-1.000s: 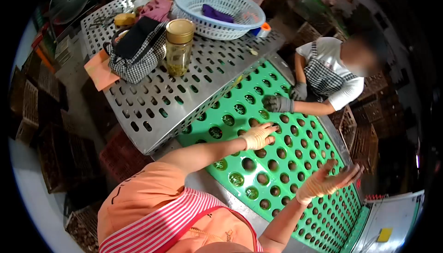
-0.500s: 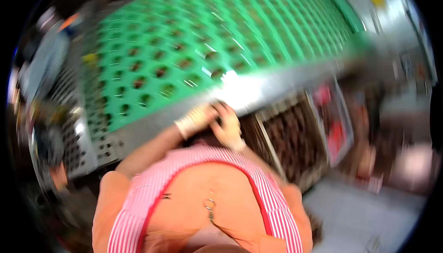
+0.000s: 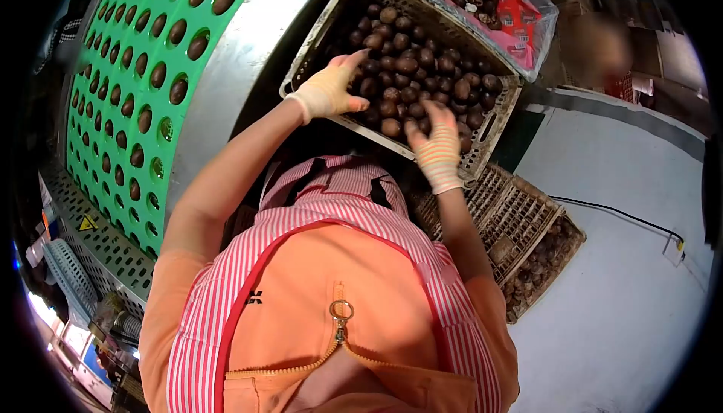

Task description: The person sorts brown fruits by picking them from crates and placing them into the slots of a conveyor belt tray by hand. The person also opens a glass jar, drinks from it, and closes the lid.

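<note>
My left hand (image 3: pixel 327 94) wears a cream knit glove with bare fingertips. Its thumb and fingers are spread over the left part of a plastic crate (image 3: pixel 325 27). Lower right, my right hand (image 3: pixel 439 148), in a striped fingerless glove, reaches over the near rim with its fingers apart. The fingertips meet the pile of round brown fruits (image 3: pixel 407 65) inside. Neither hand visibly holds a fruit. Some fruits under the fingers are hidden.
On the left, a green perforated conveyor (image 3: pixel 157 48) carries similar fruits behind a metal edge (image 3: pixel 230 59). A lined bin (image 3: pixel 548 27) with fruits and red packaging adjoins the crate. Lower right lies another crate (image 3: pixel 527 206). A black cable (image 3: pixel 617 207) crosses the pale surface.
The view has swung right, from the green conveyor to the crate. My hands, together near the metal edge before, have separated and now reach over the fruits.
</note>
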